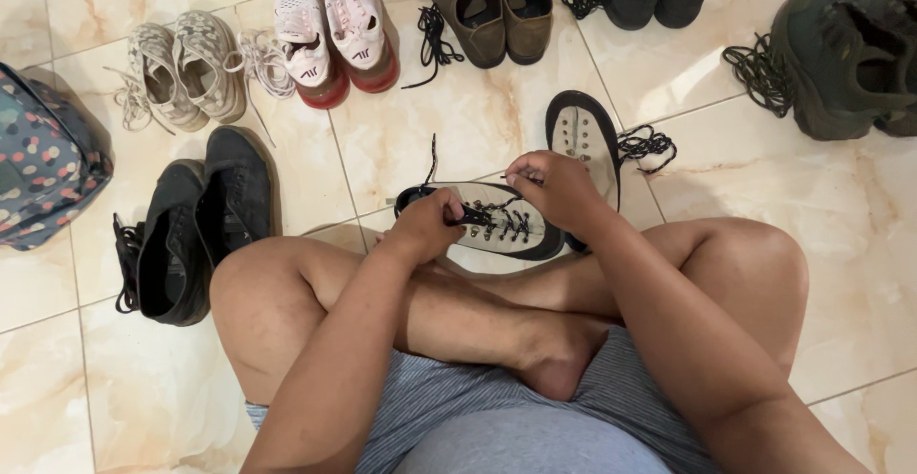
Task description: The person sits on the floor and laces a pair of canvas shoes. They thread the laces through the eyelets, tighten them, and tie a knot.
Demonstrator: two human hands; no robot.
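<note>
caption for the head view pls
Seated cross-legged, both hands lace a beige shoe among pairs on a tiled floor.

Pink trainers [334,30]; brown shoes [492,6]; black high-tops [201,226]; spotted bag [43,163].

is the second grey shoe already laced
No, the second grey shoe lies with bare eyelets, its black lace loose beside it.

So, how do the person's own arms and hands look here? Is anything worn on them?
Both arms are bare right up to the frame edge: no sleeves show. The left hand and right hand have no gloves, and no rings, watch or bracelet can be seen. Fingers are curled, nails too small to judge. Lower down, grey striped shorts are worn.
</note>
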